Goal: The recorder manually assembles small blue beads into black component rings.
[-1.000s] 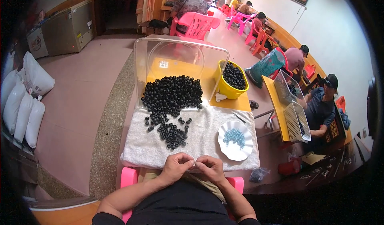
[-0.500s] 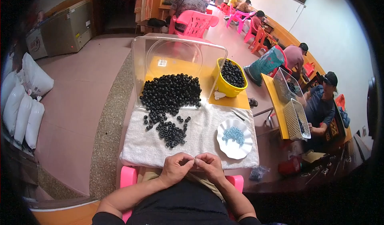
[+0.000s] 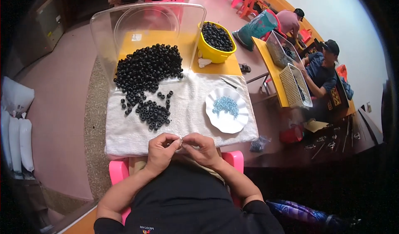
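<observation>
At the near edge of the white towel (image 3: 187, 109), my left hand (image 3: 160, 153) and my right hand (image 3: 204, 151) meet with thumbs and forefingers pinched. A tiny pale bit may show between the fingertips, too small to name. Beyond my left hand lies a small cluster of black ring-like pieces with holes (image 3: 153, 114). Behind that, a large heap of the same black pieces (image 3: 149, 67) spills from a clear plastic bin (image 3: 102, 30) lying on its side. A white scalloped plate (image 3: 228, 126) to the right of my hands holds small clear-blue pieces (image 3: 225, 106).
A yellow tub (image 3: 216, 56) full of black pieces stands at the table's far right, with tweezers-like metal (image 3: 228, 83) nearer. Pink chair arms (image 3: 233, 161) flank me. Rightward, a co-worker (image 3: 322, 70) sits at a yellow table with plastic baskets (image 3: 295, 86). White sacks (image 3: 18, 138) stand left.
The head view has tipped downward, so the table and my hands appear higher and further left. My fingertips stay together, with the fingers slightly shifted.
</observation>
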`<state>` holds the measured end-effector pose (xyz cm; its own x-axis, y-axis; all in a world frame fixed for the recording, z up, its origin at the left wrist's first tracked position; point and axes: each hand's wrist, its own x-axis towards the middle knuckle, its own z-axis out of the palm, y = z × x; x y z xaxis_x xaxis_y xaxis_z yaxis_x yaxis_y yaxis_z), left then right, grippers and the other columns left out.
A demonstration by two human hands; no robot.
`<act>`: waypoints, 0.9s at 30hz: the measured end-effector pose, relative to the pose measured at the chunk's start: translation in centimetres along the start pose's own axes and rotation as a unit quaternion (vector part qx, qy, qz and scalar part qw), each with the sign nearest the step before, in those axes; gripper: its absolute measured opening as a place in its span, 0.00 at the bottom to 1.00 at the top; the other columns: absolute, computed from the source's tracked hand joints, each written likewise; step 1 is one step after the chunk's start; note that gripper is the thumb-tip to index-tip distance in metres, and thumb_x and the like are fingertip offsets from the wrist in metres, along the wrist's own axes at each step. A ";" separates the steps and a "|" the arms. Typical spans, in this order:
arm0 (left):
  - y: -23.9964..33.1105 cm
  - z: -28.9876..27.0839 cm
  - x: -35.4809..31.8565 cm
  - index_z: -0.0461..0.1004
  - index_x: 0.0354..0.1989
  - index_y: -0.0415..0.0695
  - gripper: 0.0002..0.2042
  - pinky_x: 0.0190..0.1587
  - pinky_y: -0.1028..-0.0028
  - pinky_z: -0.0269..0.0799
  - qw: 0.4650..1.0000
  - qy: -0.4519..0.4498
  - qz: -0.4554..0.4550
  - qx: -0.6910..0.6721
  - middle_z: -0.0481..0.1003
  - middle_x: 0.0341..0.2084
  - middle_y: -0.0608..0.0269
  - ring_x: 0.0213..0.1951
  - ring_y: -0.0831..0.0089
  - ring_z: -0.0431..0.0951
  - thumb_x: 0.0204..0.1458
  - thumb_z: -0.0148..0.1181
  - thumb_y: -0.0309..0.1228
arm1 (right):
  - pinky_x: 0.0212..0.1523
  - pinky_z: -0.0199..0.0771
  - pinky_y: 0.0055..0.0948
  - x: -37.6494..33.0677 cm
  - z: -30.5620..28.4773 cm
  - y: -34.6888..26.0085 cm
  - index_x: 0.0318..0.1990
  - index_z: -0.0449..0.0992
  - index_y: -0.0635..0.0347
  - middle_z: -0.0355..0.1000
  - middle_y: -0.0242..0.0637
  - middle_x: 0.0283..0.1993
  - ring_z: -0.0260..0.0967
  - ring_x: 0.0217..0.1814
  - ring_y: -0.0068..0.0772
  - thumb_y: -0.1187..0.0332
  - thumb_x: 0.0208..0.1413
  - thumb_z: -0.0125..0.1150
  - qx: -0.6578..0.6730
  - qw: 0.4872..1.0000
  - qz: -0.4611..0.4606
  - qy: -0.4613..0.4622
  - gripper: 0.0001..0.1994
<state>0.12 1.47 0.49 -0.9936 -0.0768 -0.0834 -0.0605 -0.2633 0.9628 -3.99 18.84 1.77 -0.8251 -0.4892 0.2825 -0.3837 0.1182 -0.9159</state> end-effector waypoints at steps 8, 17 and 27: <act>-0.5 0.1 0.1 0.77 0.34 0.36 0.03 0.32 0.81 0.72 1.000 0.004 -0.012 -0.022 0.77 0.25 0.66 0.28 0.83 0.76 0.55 0.61 0.23 | 0.31 0.76 0.26 1.0 -5.2 -0.4 0.38 0.76 0.64 0.74 0.43 0.35 0.75 0.31 0.34 0.84 0.46 0.62 -0.256 0.956 -0.078 0.121 0.10; -0.2 0.1 0.2 0.77 0.35 0.36 0.04 0.33 0.80 0.74 0.998 -0.042 -0.039 -0.035 0.78 0.26 0.65 0.29 0.80 0.78 0.55 0.61 0.23 | 0.31 0.75 0.30 1.1 -10.8 1.2 0.38 0.77 0.62 0.75 0.44 0.36 0.75 0.28 0.35 0.80 0.46 0.66 -0.468 0.872 0.007 0.140 0.10; -0.4 -0.5 0.3 0.74 0.38 0.37 0.05 0.38 0.75 0.79 0.969 -0.107 -0.143 -0.172 0.78 0.30 0.60 0.31 0.75 0.79 0.55 0.61 0.23 | 0.34 0.74 0.27 0.2 -1.9 0.1 0.48 0.75 0.62 0.72 0.43 0.40 0.75 0.37 0.37 0.81 0.46 0.67 -0.070 0.988 -0.133 -0.044 0.19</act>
<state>-0.09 1.07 -0.08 -0.9401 0.2384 -0.2436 -0.3375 -0.5520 0.7625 -4.96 20.42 2.32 -0.6509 -0.5911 0.4764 -0.6402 0.0901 -0.7629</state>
